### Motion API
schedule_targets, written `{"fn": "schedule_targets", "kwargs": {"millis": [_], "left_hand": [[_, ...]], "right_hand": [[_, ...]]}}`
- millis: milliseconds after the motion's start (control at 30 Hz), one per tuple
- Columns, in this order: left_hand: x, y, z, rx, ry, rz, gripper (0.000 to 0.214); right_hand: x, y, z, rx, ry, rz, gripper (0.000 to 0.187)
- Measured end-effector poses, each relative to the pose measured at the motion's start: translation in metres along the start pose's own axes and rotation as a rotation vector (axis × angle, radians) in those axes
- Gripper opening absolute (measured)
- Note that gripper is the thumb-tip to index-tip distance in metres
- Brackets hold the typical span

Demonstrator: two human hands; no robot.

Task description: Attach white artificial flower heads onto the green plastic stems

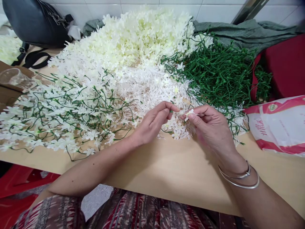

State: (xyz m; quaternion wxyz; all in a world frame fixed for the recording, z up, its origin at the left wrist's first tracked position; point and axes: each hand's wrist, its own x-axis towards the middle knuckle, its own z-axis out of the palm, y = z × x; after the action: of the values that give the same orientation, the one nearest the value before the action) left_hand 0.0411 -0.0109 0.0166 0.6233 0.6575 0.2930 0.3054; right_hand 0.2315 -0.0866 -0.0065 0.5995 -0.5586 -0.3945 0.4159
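Observation:
My right hand [213,128] pinches a small white artificial flower [190,113] between thumb and fingers, just above the table's heap. Close by on the left, my left hand [153,122] has its fingers curled, the index finger pointing toward the flower. A bit of green shows at its fingertips, apparently a plastic stem, mostly hidden by the fingers. Beneath and behind both hands spreads a pile of thin white stamen-like pieces [147,92]. Left of my left hand lie white flowers on green stems [71,111]. Loose green plastic stems [219,71] are heaped behind my right hand.
A tall mound of cream-white petals [133,38] rises against the tiled wall. A black bag [35,22] and a clear plastic cup [14,78] are at the left. On the right are a pink-and-white package [278,124] and a dark red object [286,66]. Green cloth [238,33] lies behind.

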Motion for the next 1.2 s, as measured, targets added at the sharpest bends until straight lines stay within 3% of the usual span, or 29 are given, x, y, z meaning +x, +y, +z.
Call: {"fn": "schedule_targets", "kwargs": {"millis": [100,200,367,500,667,867,1067,1200], "left_hand": [[0.001,-0.004,0.001,0.034,-0.092,0.049,0.032],[0.004,-0.013,0.002,-0.094,-0.154,0.056,0.042],[0.005,-0.015,0.004,-0.283,-0.108,-0.027,0.036],[0.004,-0.012,0.005,-0.306,-0.072,0.006,0.033],[0.006,-0.015,0.005,-0.327,-0.07,0.036,0.028],[0.005,-0.016,0.005,-0.284,-0.083,0.047,0.029],[0.002,-0.012,0.004,-0.022,-0.019,0.079,0.031],[0.001,-0.011,0.005,0.022,0.009,0.103,0.036]], "right_hand": [[-0.001,-0.002,-0.002,-0.04,-0.001,-0.033,0.026],[-0.001,-0.005,-0.005,-0.07,-0.025,-0.051,0.021],[-0.001,-0.009,-0.005,-0.018,-0.069,-0.002,0.016],[-0.001,-0.012,-0.001,0.071,-0.082,0.093,0.023],[-0.001,-0.013,0.002,0.155,-0.076,0.111,0.027],[-0.001,-0.012,0.001,0.072,-0.1,0.091,0.024],[-0.006,-0.012,0.004,-0.072,-0.04,0.034,0.019],[-0.007,-0.01,0.004,-0.087,-0.034,0.039,0.02]]}}
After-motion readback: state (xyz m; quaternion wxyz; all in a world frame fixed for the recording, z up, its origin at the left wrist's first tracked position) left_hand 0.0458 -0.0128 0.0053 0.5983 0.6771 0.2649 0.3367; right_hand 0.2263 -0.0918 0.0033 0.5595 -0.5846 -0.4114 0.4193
